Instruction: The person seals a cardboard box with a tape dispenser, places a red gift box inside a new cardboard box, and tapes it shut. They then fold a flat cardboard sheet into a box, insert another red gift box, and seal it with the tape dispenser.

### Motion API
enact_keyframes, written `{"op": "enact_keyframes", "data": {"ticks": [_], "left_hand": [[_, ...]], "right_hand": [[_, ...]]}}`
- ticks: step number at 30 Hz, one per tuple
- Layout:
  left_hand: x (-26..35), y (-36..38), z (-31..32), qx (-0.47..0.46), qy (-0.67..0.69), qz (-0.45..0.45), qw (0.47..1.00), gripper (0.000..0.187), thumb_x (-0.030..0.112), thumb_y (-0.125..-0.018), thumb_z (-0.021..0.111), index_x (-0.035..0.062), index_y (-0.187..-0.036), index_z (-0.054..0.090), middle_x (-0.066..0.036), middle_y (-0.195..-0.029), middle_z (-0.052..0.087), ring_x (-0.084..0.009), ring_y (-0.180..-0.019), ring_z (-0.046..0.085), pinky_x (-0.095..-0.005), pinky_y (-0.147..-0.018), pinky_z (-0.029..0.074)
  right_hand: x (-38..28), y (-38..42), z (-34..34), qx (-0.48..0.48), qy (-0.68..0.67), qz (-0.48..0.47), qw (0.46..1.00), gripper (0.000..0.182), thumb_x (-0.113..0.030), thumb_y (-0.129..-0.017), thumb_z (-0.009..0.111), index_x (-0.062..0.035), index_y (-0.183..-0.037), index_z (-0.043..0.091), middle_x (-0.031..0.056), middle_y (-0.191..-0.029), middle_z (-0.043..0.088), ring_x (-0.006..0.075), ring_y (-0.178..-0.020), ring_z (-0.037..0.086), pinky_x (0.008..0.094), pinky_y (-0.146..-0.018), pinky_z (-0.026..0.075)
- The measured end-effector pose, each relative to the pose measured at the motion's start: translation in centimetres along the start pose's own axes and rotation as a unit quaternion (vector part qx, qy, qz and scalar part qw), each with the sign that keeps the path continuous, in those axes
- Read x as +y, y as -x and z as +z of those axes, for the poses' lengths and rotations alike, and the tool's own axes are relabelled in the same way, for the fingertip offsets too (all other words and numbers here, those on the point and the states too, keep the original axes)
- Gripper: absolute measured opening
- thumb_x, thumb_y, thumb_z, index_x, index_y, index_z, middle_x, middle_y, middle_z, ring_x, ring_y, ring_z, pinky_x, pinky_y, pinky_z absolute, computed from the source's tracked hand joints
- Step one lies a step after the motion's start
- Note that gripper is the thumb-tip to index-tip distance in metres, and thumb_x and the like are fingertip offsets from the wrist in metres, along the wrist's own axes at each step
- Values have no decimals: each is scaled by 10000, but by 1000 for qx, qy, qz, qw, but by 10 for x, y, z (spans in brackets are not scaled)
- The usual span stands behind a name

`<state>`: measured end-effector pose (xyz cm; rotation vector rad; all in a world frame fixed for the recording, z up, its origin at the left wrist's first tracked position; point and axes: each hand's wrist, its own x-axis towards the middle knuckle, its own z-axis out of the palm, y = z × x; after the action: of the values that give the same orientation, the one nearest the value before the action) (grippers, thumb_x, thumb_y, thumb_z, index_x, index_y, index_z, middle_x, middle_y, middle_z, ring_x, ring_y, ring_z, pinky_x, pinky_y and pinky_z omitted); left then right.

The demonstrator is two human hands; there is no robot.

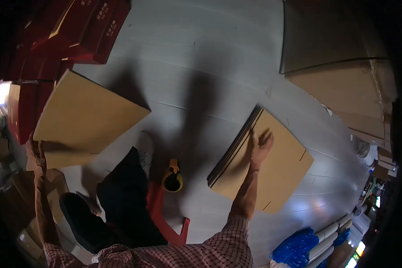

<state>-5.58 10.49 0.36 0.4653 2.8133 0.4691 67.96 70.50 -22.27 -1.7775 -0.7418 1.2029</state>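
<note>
Flat cardboard stack (272,165) on floor; one tan sheet (87,116) lifted.

Red boxes (82,29) sit at eleven o'clock. A yellow tape roll (172,180) lies at six, by a red stool (165,221).

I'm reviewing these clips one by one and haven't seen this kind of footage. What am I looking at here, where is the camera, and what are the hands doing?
There is no machine here: a person wears a camera on the head, looking down through a wide lens at their own arms and legs. They sit on a red stool over a pale floor. The right hand rests flat on a stack of flat cardboard sheets. The left hand grips the edge of a single cardboard sheet lifted off the floor. A yellow tape dispenser lies between the feet. Red boxes are piled at the upper left.
</note>
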Motion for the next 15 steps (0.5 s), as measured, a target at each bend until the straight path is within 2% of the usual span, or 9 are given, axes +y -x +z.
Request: {"op": "enact_keyframes", "data": {"ticks": [3,4,9,12,15], "left_hand": [[75,-36,39,39,-63,132,988,581,321,-1050,598,22,-1532,469,-209,-1529,506,-411,-1412,461,-497,-1158,395],[118,-50,62,50,-76,193,977,584,318,-1049,599,21,-1534,466,-211,-1531,505,-414,-1414,459,-499,-1162,391],[329,-85,206,73,-82,462,880,599,306,-1045,602,16,-1546,451,-224,-1539,498,-428,-1423,446,-506,-1177,370],[430,-51,314,24,-36,560,827,608,298,-1043,605,13,-1554,442,-232,-1544,494,-436,-1429,438,-510,-1186,357],[514,29,441,-139,52,587,796,655,359,-986,652,-6,-1498,471,-225,-1430,551,-411,-1316,500,-486,-1100,406]], "right_hand": [[37,46,-43,55,-4,24,998,318,-342,-981,734,-43,-1063,659,103,-983,652,254,-935,621,399,-815,516],[48,63,-56,75,-8,37,996,315,-340,-982,733,-45,-1062,659,100,-982,651,251,-934,620,397,-814,515],[80,131,-111,157,-12,94,983,299,-334,-987,729,-51,-1055,659,88,-974,646,238,-929,614,388,-811,512],[89,150,-119,183,-9,114,977,290,-330,-991,727,-55,-1050,658,81,-969,643,231,-925,611,383,-809,511],[93,152,-117,194,-10,125,973,280,-326,-994,725,-59,-1046,658,73,-964,639,223,-922,607,378,-807,509]]}}
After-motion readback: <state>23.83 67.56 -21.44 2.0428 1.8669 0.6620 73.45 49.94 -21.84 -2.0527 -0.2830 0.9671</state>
